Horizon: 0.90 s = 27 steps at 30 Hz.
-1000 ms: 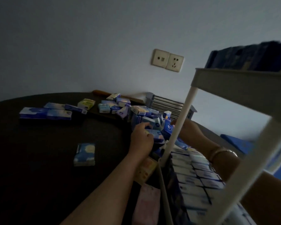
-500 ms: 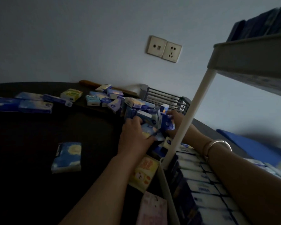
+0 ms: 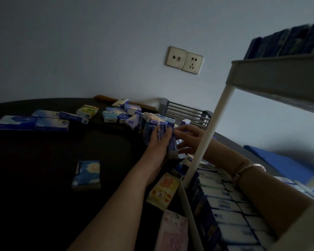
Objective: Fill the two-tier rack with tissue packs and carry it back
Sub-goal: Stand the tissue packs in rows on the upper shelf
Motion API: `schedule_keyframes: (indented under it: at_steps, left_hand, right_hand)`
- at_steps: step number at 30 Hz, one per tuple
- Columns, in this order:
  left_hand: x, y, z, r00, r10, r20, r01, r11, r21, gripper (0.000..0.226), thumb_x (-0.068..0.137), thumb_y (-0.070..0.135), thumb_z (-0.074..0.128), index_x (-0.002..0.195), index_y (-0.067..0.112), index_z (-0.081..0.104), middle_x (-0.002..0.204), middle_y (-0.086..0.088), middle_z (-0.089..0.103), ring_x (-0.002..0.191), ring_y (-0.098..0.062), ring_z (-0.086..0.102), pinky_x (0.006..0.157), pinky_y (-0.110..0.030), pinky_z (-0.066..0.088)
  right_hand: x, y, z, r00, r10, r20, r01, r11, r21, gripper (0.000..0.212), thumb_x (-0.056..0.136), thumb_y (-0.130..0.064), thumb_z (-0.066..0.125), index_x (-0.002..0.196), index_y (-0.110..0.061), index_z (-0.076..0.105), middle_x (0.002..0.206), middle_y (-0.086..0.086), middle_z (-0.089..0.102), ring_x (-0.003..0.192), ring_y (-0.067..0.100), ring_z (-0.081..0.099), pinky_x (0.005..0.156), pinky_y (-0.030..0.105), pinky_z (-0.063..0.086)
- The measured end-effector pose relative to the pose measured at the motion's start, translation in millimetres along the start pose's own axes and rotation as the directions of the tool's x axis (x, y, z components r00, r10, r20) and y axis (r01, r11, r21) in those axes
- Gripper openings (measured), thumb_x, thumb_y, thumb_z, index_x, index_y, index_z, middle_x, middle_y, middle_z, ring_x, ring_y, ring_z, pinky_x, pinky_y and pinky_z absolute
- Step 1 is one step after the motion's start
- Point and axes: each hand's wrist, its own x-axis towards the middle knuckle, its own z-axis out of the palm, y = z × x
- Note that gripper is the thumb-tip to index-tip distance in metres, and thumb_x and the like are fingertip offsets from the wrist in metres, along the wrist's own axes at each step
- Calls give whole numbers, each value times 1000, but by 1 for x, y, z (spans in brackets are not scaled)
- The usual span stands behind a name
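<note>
left hand (image 3: 159, 142): gripping a clutch of blue tissue packs (image 3: 168, 140) from the heap on the dark table (image 3: 43, 178).
right hand (image 3: 188, 140): fingers spread loose, touching the same packs.
rack (image 3: 279, 77): at right, lower tier lined with packs, upper tier stocked too.

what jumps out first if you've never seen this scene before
Two hands meet mid-frame over a heap of blue tissue packs on the dark table: the left hand grips a few packs while the right hand reaches in behind a white post. At right, the white rack looms close, its lower tier lined with packs.
</note>
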Motion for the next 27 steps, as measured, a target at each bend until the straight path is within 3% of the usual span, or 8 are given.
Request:
schedule_keyframes:
  at_steps: [4, 7, 9, 11, 15, 19, 22, 27]
  left_hand:
    - [-2, 1, 1, 1000, -3, -27, 1, 998, -62, 33, 97, 31, 51, 129, 34, 44, 118, -7, 64, 102, -27, 66, 91, -48, 53]
    - [-2, 0, 0, 999, -38, -38, 36, 999, -38, 25, 97, 35, 51, 120, 42, 43, 119, -7, 63, 105, -30, 64, 91, -54, 51]
    - [-1, -1, -1, 997, -56, -48, 55, 998, -28, 27, 96, 36, 52, 120, 44, 42, 117, -5, 62, 106, -31, 64, 89, -59, 50]
    - [-2, -2, -1, 998, -40, -48, 39, 999, -3, 28, 96, 36, 53, 119, 45, 41, 115, -4, 62, 103, -31, 65, 87, -60, 51]
    - [-3, -5, 1, 998, 9, -64, -4, 998, 66, 41, 95, 37, 53, 131, 43, 35, 120, -5, 60, 99, -27, 66, 81, -52, 56]
    - [-7, -4, 2, 994, 65, -88, -49, 985, 166, 57, 93, 41, 55, 143, 38, 27, 138, -2, 50, 117, -25, 58, 98, -52, 48]
    - [-18, 7, 4, 986, 116, -122, -90, 975, 201, 58, 95, 39, 53, 146, 34, 26, 140, -1, 48, 118, -22, 56, 99, -47, 48]
    - [-60, 34, 12, 974, 138, -178, -97, 971, 220, 51, 96, 34, 52, 142, 34, 29, 136, -3, 51, 116, -23, 57, 99, -50, 47]
  right_hand:
    - [2, 8, -19, 996, -47, -69, 14, 905, -426, 25, 96, -16, 52, 118, -9, 62, 108, 1, 60, 102, 16, 56, 84, 24, 45]
    - [8, 31, -39, 996, 18, -90, -75, 727, -683, 10, 84, -28, 66, 93, -23, 64, 100, 0, 63, 99, 20, 60, 88, 31, 48]
    - [18, 51, -51, 988, 113, -101, -150, 617, -773, 14, 76, -40, 66, 84, -34, 58, 97, -2, 60, 97, 22, 60, 88, 38, 50]
    - [25, 61, -58, 979, 187, -85, -177, 557, -812, 9, 78, -36, 64, 83, -35, 57, 97, -3, 60, 93, 21, 60, 88, 40, 52]
    - [22, 61, -58, 971, 216, -101, -208, 560, -802, 24, 80, -31, 67, 70, -40, 46, 92, -2, 54, 97, 26, 59, 92, 39, 48]
    - [16, 54, -56, 978, 67, -197, -190, 671, -716, 17, 79, -25, 71, 76, -26, 54, 77, -4, 54, 80, 15, 55, 70, 25, 41]
    - [11, 37, -55, 967, -71, -246, -101, 777, -621, 23, 77, -29, 73, 74, -30, 50, 76, -4, 56, 73, 13, 57, 57, 19, 40]
    - [-31, 0, -56, 955, -139, -262, -43, 809, -587, 34, 80, -15, 73, 110, -8, 57, 98, 6, 56, 81, 17, 55, 53, 4, 39]
